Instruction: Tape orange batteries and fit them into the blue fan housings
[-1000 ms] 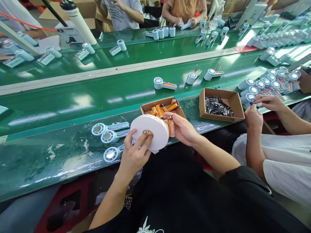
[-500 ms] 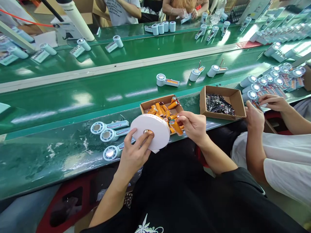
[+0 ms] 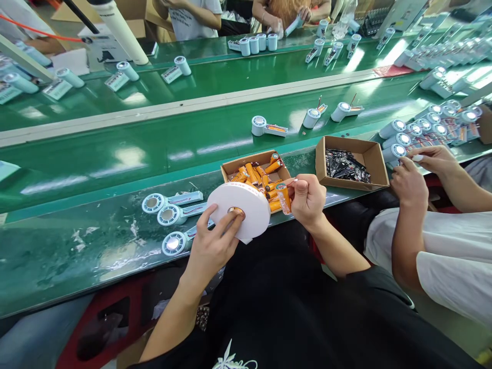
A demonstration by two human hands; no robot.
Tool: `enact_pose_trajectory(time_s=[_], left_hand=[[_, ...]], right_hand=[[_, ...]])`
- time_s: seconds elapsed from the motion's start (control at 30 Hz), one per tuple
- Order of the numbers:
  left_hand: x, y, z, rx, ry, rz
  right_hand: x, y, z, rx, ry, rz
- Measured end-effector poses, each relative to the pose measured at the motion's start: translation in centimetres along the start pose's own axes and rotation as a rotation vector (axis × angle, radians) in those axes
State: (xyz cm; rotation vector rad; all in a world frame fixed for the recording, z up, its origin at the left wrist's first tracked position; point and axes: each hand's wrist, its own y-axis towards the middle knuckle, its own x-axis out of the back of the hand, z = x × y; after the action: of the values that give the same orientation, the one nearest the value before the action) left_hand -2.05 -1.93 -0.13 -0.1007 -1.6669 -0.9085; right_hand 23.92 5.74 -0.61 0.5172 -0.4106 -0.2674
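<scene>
My left hand (image 3: 215, 241) grips a white roll of tape (image 3: 230, 202), with fingers pushed into its centre hole. To its right, my right hand (image 3: 308, 201) is closed on an orange battery cell (image 3: 283, 199) with a thin wire, the cell hanging beside the roll. Behind both hands sits a cardboard box (image 3: 226, 168) filled with several orange cells (image 3: 253, 173). Part of that box is hidden by the roll. Left of the roll, light-blue fan housings (image 3: 169, 214) with long handles lie on the bench, wires showing inside the handles.
A second cardboard box (image 3: 322, 174) holds black circuit boards (image 3: 346, 165). At the right, a co-worker's hands (image 3: 413, 179) work beside a cluster of blue housings (image 3: 434, 125). More housings rest on the green conveyor belt (image 3: 215, 123). Other people sit across the line.
My right hand has turned and lifted the orange cell slightly right, away from the roll. Housings on the near belt have shifted a little right, those on the far belt left.
</scene>
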Motion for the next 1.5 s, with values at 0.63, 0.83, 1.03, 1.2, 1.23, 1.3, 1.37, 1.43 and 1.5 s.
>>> enact_pose_trajectory(time_s=[0.63, 0.83, 1.03, 1.2, 1.23, 1.3, 1.37, 1.43, 1.5], left_hand=[[0.3, -0.3, -0.2, -0.034, 0.144, 0.062], [1.9, 0.3, 0.8, -0.023, 0.204, 0.021], [2.0, 1.6, 1.4, 0.023, 0.240, -0.075], [-1.5, 2.0, -1.6, 0.203, 0.171, -0.217], [-2.2, 1.8, -2.4, 0.209, 0.142, -0.233], [-3.1, 1.3, -4.0, 0.221, 0.070, -0.242], [-3.3, 1.1, -5.1, 0.220, 0.015, -0.218], [-2.9, 1.5, -5.5, 0.213, -0.007, -0.160], [-2.2, 2.6, -4.6, 0.211, -0.038, -0.037]], right_hand=[[0.1, 0.5, 3.6, -0.061, -0.271, 0.316], [2.4, 1.8, 2.7, -0.214, 0.222, 0.647], [1.5, 2.8, 2.8, -0.382, 0.518, 0.656], [-3.1, -0.7, 2.3, -0.500, 0.876, -0.009], [-3.3, -1.2, 2.1, -0.527, 0.908, -0.057], [-2.6, -1.2, 1.7, -0.575, 0.916, -0.019], [-0.8, 0.3, 1.1, -0.542, 0.889, -0.014], [1.0, 2.8, 0.4, -0.397, 0.872, -0.212], [2.1, 5.3, -0.4, -0.274, 0.863, -0.408]])
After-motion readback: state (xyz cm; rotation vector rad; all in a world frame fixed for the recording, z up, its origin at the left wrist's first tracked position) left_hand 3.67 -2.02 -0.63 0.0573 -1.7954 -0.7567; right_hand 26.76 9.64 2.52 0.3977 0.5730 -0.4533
